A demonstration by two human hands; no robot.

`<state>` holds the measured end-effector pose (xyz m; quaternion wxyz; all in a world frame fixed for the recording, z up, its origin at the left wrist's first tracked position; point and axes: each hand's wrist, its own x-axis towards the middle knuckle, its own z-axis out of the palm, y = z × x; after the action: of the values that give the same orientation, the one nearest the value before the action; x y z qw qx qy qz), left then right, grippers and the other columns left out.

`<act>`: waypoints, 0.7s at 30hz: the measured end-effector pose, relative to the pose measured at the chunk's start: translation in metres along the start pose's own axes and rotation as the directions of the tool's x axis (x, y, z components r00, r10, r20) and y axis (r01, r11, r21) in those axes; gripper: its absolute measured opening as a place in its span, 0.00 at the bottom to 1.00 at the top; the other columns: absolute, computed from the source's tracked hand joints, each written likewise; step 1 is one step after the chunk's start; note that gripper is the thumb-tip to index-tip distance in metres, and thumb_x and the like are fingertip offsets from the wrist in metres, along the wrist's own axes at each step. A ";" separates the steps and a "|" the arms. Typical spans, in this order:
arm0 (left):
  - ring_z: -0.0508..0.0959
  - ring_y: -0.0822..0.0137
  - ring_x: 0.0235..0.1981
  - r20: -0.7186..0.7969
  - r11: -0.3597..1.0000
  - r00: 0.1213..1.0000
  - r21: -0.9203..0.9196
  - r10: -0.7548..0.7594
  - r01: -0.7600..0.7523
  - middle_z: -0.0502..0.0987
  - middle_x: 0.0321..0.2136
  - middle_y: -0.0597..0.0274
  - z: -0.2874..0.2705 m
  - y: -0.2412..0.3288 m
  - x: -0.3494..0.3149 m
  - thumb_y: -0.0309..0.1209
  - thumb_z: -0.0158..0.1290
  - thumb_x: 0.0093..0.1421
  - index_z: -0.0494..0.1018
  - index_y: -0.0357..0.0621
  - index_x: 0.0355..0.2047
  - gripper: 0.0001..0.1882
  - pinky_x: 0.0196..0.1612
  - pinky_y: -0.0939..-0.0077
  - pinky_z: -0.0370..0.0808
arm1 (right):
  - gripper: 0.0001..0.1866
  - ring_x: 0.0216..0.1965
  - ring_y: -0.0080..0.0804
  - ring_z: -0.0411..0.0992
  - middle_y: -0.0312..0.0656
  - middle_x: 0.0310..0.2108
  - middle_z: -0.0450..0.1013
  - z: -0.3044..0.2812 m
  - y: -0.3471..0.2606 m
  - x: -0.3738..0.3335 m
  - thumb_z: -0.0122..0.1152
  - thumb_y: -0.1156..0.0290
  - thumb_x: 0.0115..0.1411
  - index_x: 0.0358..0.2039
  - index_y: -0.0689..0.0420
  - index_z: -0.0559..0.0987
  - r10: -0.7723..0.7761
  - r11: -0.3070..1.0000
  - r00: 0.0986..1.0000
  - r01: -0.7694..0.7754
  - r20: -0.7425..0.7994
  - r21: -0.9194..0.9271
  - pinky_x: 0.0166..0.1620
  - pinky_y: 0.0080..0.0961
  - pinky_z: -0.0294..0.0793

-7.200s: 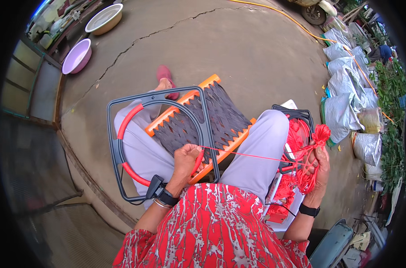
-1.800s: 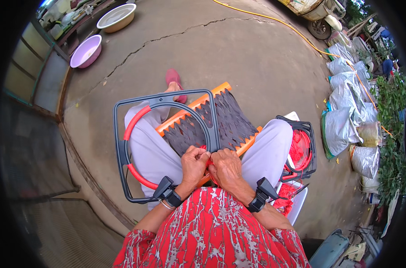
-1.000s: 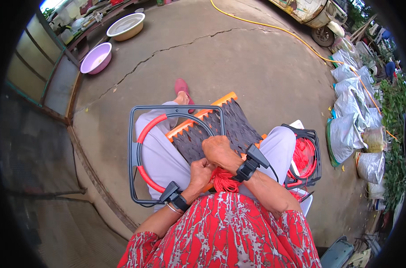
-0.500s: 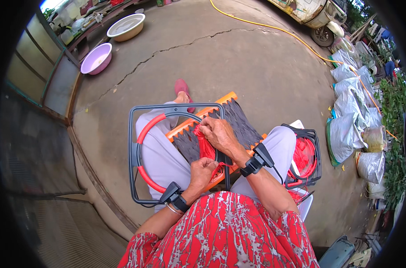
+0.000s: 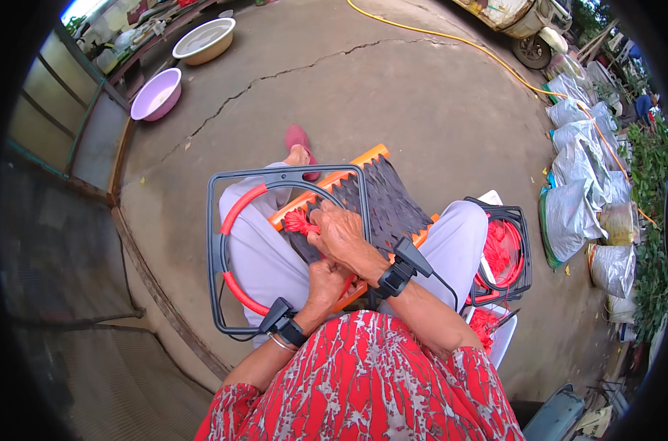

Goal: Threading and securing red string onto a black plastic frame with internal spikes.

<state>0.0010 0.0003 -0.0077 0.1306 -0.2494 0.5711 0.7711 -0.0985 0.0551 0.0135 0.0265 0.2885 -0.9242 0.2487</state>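
Observation:
Across my lap lies a dark grey square frame with a round inner ring, partly covered in red. My right hand is closed on a bundle of thin red cord, which sticks out to its left inside the ring. Just below, almost touching it, my left hand has its fingers curled together. A bit of red shows beside those fingers, but what they pinch is hidden. Beneath the frame rests a dark grey pleated piece with orange edge strips.
Beside my right knee, more dark frames with red cord are stacked over a white container holding red cord. Filled sacks line the right side. A yellow hose crosses the cracked floor. Two basins stand far left.
My hands have come closer together. The red cord bundle, which hung downward between them, now points left from my right hand. The frame has shifted slightly left and up.

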 end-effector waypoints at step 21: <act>0.75 0.68 0.13 0.025 0.982 0.991 -0.135 -0.131 0.134 0.77 0.21 0.53 -0.010 0.012 0.007 0.27 0.53 0.60 0.71 0.35 0.34 0.07 0.12 0.78 0.71 | 0.06 0.13 0.17 0.57 0.31 0.19 0.63 -0.207 0.079 -0.173 0.51 0.67 0.63 0.35 0.56 0.68 0.605 -0.064 0.781 -0.148 0.156 0.987 0.15 0.16 0.56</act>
<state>-0.0083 -0.0130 -0.0039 0.1688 -0.2892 0.4981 0.7999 -0.0171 0.2997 0.1257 -0.0899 -0.0958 -0.5231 0.8421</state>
